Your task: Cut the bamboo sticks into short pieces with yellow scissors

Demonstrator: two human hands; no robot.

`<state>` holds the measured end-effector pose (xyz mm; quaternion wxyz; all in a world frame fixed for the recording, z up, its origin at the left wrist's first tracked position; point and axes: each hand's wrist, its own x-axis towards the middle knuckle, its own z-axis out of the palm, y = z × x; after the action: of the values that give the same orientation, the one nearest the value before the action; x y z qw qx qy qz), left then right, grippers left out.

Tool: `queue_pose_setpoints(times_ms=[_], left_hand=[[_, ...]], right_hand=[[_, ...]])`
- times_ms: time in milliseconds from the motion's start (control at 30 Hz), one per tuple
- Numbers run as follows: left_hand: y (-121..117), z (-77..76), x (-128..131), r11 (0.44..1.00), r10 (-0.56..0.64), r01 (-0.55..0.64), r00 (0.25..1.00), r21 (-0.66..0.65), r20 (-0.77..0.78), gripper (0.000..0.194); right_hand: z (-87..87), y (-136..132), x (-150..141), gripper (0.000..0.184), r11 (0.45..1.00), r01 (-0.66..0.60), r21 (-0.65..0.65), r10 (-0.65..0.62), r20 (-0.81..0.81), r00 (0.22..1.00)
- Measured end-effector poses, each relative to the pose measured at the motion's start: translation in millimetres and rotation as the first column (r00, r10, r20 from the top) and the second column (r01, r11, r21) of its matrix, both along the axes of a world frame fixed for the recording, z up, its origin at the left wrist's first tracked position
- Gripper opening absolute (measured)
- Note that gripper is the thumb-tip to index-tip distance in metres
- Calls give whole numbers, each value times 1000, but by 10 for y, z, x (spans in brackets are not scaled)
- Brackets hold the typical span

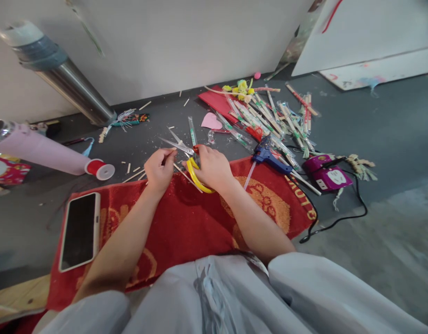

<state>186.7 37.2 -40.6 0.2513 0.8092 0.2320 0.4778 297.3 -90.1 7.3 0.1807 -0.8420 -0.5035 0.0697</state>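
Observation:
My right hand grips scissors with yellow and red handles, their blades open and pointing left. My left hand pinches a thin wooden stick that runs between the blades and under the right hand. Both hands work over the far edge of a red and gold towel spread on the grey floor.
A phone lies face up on the towel's left. A blue glue gun, a purple power strip with black cord, a pile of wrapped sticks, a pink heart, a ribbon spool and a metal pipe surround me.

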Motion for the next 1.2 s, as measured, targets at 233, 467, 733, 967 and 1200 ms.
queue_pose_setpoints(times_ms=[233, 467, 733, 967, 1200], left_hand=[[9, 34, 0, 995, -41, 38, 999, 91, 24, 13], [5, 33, -22, 993, -17, 18, 1000, 115, -10, 15], [5, -51, -3, 989, -16, 8, 998, 147, 55, 14], [-1, -47, -6, 990, -3, -6, 998, 139, 64, 12], [-32, -17, -1, 998, 30, -31, 999, 53, 19, 15]], right_hand=[[-49, -31, 32, 74, 998, -35, 55, 34, 27, 999], [-55, -37, 33, 74, 996, -56, 63, 54, 36, 998], [-42, -46, 20, 75, 997, -50, 59, 48, 49, 998], [-26, -31, 19, 64, 998, -44, 44, 44, 13, 999], [32, -7, 0, 43, 1000, -2, -11, 2, -19, 1000]])
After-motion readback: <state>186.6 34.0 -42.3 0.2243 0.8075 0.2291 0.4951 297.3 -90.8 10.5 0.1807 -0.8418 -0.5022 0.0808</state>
